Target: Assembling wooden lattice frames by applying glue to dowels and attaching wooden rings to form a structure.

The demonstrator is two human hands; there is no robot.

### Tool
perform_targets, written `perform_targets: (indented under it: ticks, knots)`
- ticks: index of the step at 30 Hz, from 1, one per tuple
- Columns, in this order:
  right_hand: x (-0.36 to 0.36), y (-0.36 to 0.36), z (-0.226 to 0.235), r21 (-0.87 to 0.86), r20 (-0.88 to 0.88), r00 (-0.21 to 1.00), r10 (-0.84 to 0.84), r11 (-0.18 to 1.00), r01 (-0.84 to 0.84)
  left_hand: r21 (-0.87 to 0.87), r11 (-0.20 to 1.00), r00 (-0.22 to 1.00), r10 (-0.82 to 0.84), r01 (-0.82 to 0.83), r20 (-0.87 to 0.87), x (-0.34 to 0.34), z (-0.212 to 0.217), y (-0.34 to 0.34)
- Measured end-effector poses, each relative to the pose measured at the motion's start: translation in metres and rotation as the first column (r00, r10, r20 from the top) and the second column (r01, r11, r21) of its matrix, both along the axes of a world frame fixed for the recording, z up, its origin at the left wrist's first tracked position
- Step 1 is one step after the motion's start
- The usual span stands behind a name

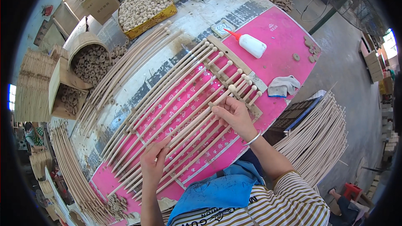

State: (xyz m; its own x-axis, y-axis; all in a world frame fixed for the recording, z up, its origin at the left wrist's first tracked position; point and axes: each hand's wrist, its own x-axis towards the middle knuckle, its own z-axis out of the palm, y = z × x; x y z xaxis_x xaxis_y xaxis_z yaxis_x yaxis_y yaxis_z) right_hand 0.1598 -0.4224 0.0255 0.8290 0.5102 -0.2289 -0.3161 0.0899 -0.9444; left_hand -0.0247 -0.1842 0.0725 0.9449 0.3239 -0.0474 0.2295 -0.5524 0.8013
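In my right hand (235,116), thumb and fingers pinch a thin wooden stick (224,95) just below its round ball tip (232,88). My left hand (152,159) closes its fingers around the lower part of what looks like the same stick; its exact grip is partly hidden. Beneath both hands, several similar ball-tipped sticks lie side by side across a wooden rack (226,53) on a pink patterned sheet. Their ball ends point away to the upper right, and their thin ends spread toward the lower left.
A white glue bottle (253,46) with red nozzle lies beyond the rack, near a grey glove (283,86). Wooden balls fill a yellow box (145,10); small wooden rings spill from a tipped container (93,65). Bundled sticks (314,138) stand right of the table.
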Motion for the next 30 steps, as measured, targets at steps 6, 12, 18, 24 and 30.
perform_targets:
  ticks: [6,12,18,24,30]
  knots:
    - [0.002,-0.009,0.004,-0.057,0.094,0.971,-0.219,0.973,0.225,0.259,0.966,0.994,-0.008,-0.020,0.109,0.034,-0.008,-0.009]
    - [0.004,-0.019,-0.001,0.006,0.074,0.976,-0.203,0.979,0.203,0.525,0.851,0.977,-0.111,-0.001,0.182,0.074,-0.038,-0.012]
    - [0.002,-0.027,-0.004,-0.008,0.062,0.988,-0.139,0.990,0.140,0.503,0.864,0.972,-0.121,0.002,0.204,0.090,-0.062,-0.016]
    - [0.003,-0.025,-0.007,0.001,0.097,0.992,-0.083,0.997,0.083,0.524,0.852,0.973,-0.115,-0.007,0.201,0.094,-0.068,-0.020]
    - [0.002,-0.022,-0.012,0.045,0.092,0.995,-0.050,0.998,0.046,0.558,0.830,0.973,-0.137,0.009,0.187,0.093,-0.070,-0.020]
